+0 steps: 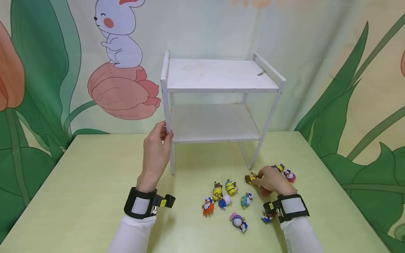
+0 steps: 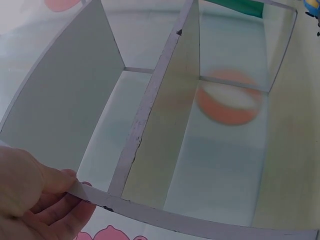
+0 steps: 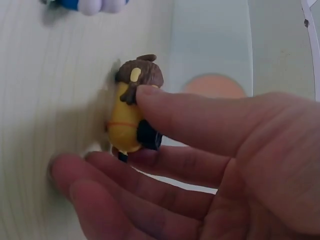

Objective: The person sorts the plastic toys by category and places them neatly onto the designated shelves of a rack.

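Observation:
My left hand (image 1: 156, 154) grips the left front post of a white two-tier shelf (image 1: 218, 88), thumb on the front and fingers behind. In the left wrist view the thumb and fingers (image 2: 75, 212) wrap the shelf's chipped edge. Low over the table beyond the shelf's right leg, my right hand (image 1: 273, 180) pinches a yellow minion figurine (image 1: 250, 178) with brown hair. The right wrist view shows the thumb on the figurine's (image 3: 125, 120) head and the index finger along its lower side, the other fingers spread below.
Left of the right hand lie two more minion figurines (image 1: 217, 191) (image 1: 231, 187), an orange figurine (image 1: 207, 206), a teal one (image 1: 246, 200) and a purple-pink one (image 1: 238, 221). Past the right hand lies a pink-and-blue figurine (image 1: 289, 176). A printed curtain (image 1: 209, 28) hangs behind the table (image 1: 95, 196).

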The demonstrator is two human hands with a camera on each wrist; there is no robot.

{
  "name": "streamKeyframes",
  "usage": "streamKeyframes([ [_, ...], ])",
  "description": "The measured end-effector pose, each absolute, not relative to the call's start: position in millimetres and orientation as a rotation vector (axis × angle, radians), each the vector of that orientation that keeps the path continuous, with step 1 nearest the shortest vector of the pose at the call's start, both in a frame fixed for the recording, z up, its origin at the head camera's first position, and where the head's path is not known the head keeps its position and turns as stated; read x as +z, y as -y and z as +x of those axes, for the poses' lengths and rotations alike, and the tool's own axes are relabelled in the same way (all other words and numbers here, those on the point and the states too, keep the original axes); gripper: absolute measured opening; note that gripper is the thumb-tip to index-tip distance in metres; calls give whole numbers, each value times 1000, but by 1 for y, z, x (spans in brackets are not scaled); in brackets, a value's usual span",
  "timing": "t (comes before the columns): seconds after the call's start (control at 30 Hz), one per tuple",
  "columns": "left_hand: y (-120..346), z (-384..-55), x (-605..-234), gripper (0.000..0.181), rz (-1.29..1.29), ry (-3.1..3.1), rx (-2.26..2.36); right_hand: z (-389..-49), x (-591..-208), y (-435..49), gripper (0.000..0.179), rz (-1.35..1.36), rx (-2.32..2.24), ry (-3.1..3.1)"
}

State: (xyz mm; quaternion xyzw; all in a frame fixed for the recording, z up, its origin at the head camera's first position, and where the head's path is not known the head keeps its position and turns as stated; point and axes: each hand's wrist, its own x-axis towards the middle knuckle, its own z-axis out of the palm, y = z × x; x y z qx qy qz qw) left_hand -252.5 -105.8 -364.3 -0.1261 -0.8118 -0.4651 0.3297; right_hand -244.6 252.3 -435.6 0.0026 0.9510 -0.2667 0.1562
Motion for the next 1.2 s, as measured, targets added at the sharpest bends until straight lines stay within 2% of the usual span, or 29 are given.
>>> streamKeyframes([
  [0.37,108,-252,-365,34,-326,2134,-1224,-240,-420,-252,25,-1,-816,-2732],
  [0.57,107,-249,-367,34,-331,2132,-1235,-235,-405,-254,20,-89,-872,-2784],
  [1.2,111,-251,-366,35,-333,2135,-1211,-221,-366,-246,24,-317,-1005,-2984],
])
